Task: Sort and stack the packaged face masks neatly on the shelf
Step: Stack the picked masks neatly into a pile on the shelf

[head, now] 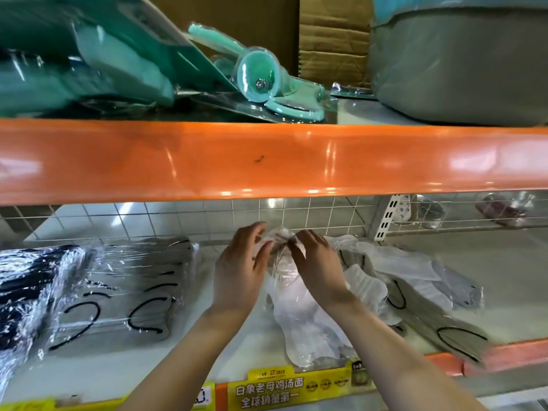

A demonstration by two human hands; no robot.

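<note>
On the white lower shelf lies a stack of white masks in clear wrap, running from the wire back toward the front edge. My left hand and my right hand hold its far end from either side, fingers curled over the plastic. To the left sit a neat stack of grey masks with black ear loops and a dark navy pack. On the right, loose white and grey mask packs lie scattered and overlapping.
An orange beam crosses just above my hands. Teal packaged goods and a grey bundle fill the shelf above. A wire grid backs the lower shelf. Yellow price labels line the front edge.
</note>
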